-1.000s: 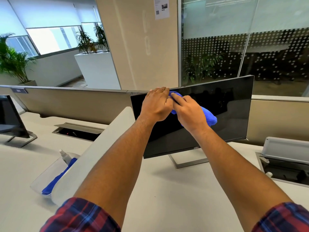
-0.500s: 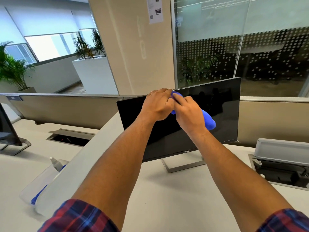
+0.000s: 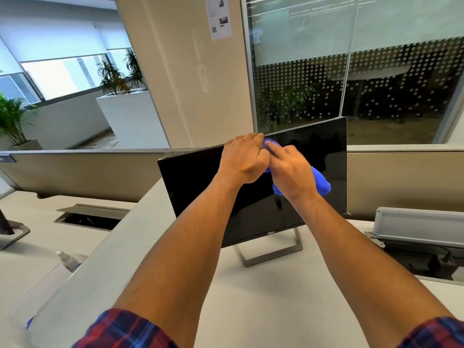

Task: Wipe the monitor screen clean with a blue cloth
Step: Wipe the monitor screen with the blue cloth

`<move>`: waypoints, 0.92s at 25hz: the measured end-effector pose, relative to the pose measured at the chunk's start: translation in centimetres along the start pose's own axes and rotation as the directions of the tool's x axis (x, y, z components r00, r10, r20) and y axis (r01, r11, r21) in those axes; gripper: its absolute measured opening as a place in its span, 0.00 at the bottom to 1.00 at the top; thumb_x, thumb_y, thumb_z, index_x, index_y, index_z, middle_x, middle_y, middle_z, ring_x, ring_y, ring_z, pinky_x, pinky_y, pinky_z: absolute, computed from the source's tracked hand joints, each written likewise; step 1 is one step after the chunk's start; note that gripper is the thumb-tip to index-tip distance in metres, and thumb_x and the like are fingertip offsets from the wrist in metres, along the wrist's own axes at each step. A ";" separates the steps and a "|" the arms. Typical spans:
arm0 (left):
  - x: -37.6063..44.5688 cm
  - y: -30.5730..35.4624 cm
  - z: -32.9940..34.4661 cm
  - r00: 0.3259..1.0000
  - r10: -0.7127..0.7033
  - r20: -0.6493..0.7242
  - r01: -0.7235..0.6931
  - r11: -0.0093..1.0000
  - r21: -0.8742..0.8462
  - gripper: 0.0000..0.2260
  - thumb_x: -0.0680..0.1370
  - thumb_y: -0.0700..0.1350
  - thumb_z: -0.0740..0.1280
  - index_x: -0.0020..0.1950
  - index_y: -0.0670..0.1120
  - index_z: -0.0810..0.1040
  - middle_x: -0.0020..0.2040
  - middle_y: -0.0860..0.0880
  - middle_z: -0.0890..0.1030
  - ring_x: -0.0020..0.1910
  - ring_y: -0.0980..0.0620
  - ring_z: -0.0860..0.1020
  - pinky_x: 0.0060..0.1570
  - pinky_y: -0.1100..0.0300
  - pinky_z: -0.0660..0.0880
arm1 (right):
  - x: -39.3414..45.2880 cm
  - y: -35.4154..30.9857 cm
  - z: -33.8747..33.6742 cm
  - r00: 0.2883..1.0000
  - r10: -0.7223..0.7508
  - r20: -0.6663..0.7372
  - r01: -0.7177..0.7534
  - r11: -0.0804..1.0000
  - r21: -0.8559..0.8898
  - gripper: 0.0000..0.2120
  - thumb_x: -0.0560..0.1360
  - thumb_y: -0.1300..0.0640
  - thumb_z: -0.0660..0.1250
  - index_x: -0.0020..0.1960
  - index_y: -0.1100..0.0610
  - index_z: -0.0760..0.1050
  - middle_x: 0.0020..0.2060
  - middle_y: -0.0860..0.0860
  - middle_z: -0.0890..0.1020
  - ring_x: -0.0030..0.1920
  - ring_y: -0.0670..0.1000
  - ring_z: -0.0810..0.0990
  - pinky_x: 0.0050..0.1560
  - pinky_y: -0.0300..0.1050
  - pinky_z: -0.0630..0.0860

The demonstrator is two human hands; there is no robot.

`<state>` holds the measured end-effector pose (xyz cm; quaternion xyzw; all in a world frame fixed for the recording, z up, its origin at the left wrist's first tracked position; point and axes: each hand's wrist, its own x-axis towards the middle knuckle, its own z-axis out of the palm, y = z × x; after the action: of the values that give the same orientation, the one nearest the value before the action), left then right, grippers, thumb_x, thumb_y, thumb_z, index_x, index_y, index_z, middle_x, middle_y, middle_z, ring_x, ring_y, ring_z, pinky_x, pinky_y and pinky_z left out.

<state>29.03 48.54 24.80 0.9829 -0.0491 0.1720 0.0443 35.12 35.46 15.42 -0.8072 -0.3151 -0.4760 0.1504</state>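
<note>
Up near the top edge of the monitor [image 3: 195, 187], both hands meet against the dark screen. The right hand [image 3: 292, 172] lies palm-down over a blue cloth [image 3: 320, 183], fingers curled loosely around it and pressing it to the glass; the cloth bulges out past the wrist on the right side and shows again as a small blue patch by the fingertips. The left hand [image 3: 242, 159] is beside it, touching the right hand, with its fingers bent over the upper edge of the screen and closed on that edge; whether it also pinches a corner of the cloth I cannot tell, since the knuckles hide that spot.

The monitor stands tilted on a thin metal stand [image 3: 271, 249] on the white desk [image 3: 263, 310], its screen off and black. Both forearms are bare, with plaid sleeves [image 3: 120, 330] rolled back at the bottom of the view. At the lower left, on the neighbouring desk beyond a low divider [image 3: 100, 267], the nozzle of a spray bottle [image 3: 65, 259] shows. To the right of the monitor sits an open cable box [image 3: 419, 237] with a raised grey lid.
</note>
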 end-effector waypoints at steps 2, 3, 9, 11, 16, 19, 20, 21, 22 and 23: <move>0.0 0.2 0.3 0.999 -0.006 -0.039 0.006 1.000 0.001 0.25 0.77 0.52 0.50 0.64 0.44 0.77 0.63 0.45 0.80 0.60 0.44 0.78 0.63 0.46 0.73 | 0.1 0.4 -0.1 0.985 0.166 -0.055 -0.165 0.986 0.026 0.19 0.77 0.66 0.66 0.67 0.59 0.76 0.62 0.54 0.80 0.42 0.56 0.76 0.45 0.49 0.78; 0.1 0.2 0.4 0.999 -0.010 -0.054 0.010 1.000 0.001 0.23 0.79 0.53 0.49 0.62 0.44 0.78 0.63 0.46 0.81 0.58 0.44 0.78 0.62 0.46 0.73 | -0.2 0.5 0.0 0.991 0.128 -0.042 -0.127 0.992 0.026 0.18 0.78 0.65 0.66 0.68 0.58 0.75 0.63 0.53 0.80 0.43 0.55 0.76 0.46 0.49 0.78; 0.3 0.2 1.0 0.994 -0.037 -0.102 0.038 0.999 0.013 0.22 0.82 0.52 0.50 0.64 0.44 0.78 0.63 0.45 0.80 0.59 0.43 0.77 0.59 0.48 0.71 | -0.6 2.3 -0.3 0.975 0.201 -0.092 -0.200 0.980 0.021 0.17 0.80 0.57 0.64 0.68 0.61 0.75 0.61 0.57 0.80 0.44 0.59 0.78 0.43 0.52 0.80; 0.3 0.4 1.1 0.992 -0.048 -0.116 0.051 0.998 0.021 0.23 0.80 0.52 0.48 0.63 0.44 0.78 0.61 0.46 0.81 0.57 0.44 0.77 0.58 0.48 0.71 | -0.9 3.1 -0.2 0.994 0.087 -0.072 -0.089 0.996 -0.024 0.16 0.80 0.58 0.66 0.67 0.62 0.76 0.60 0.56 0.81 0.43 0.58 0.78 0.43 0.53 0.80; -0.1 1.5 1.4 0.991 -0.066 -0.113 0.078 0.992 0.103 0.25 0.79 0.54 0.49 0.63 0.43 0.77 0.60 0.45 0.79 0.58 0.42 0.76 0.60 0.45 0.71 | -0.9 5.4 -0.7 0.998 0.000 -0.063 -0.005 0.997 -0.081 0.17 0.79 0.62 0.67 0.67 0.61 0.75 0.61 0.56 0.80 0.42 0.58 0.77 0.43 0.52 0.79; -0.1 1.6 1.4 0.991 -0.061 -0.122 0.073 0.992 0.098 0.22 0.78 0.54 0.50 0.60 0.43 0.77 0.59 0.45 0.79 0.56 0.42 0.76 0.60 0.45 0.71 | -0.7 6.6 -1.0 0.986 0.119 -0.116 -0.129 0.988 -0.087 0.16 0.80 0.61 0.64 0.67 0.61 0.75 0.61 0.56 0.80 0.41 0.59 0.77 0.42 0.53 0.79; -0.1 1.4 1.5 0.990 -0.059 -0.129 0.072 0.993 0.094 0.22 0.79 0.53 0.50 0.60 0.43 0.77 0.59 0.46 0.79 0.56 0.43 0.76 0.60 0.45 0.71 | -0.8 6.8 -1.0 0.989 0.088 -0.118 -0.102 0.988 -0.118 0.16 0.80 0.62 0.63 0.67 0.62 0.76 0.61 0.56 0.81 0.40 0.58 0.76 0.42 0.53 0.79; -0.1 1.2 1.5 0.989 -0.055 -0.134 0.068 0.993 0.093 0.22 0.79 0.53 0.51 0.61 0.43 0.77 0.60 0.46 0.79 0.57 0.43 0.76 0.60 0.45 0.71 | -1.1 7.2 -0.9 0.997 -0.022 -0.079 0.009 0.987 -0.161 0.16 0.80 0.64 0.63 0.67 0.62 0.75 0.61 0.56 0.81 0.39 0.58 0.76 0.42 0.53 0.79; -0.1 1.1 1.5 0.990 -0.049 -0.132 0.061 0.994 0.090 0.23 0.79 0.53 0.51 0.63 0.44 0.76 0.61 0.46 0.78 0.58 0.43 0.75 0.61 0.46 0.71 | -1.5 7.8 -0.8 0.994 -0.107 -0.034 0.098 0.973 -0.209 0.16 0.80 0.65 0.62 0.67 0.62 0.75 0.61 0.56 0.80 0.39 0.58 0.76 0.43 0.52 0.78; 0.0 1.0 1.5 0.991 -0.043 -0.126 0.054 0.995 0.085 0.23 0.79 0.53 0.51 0.65 0.44 0.76 0.63 0.46 0.78 0.59 0.43 0.75 0.61 0.46 0.70 | -1.7 8.5 -0.9 0.995 -0.096 -0.026 0.088 0.973 -0.212 0.17 0.80 0.65 0.62 0.67 0.61 0.75 0.61 0.55 0.80 0.39 0.58 0.75 0.43 0.52 0.78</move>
<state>29.46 47.41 23.46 0.9721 -0.0146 0.2338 0.0079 39.46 27.88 14.88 -0.7945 -0.2973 -0.5274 0.0477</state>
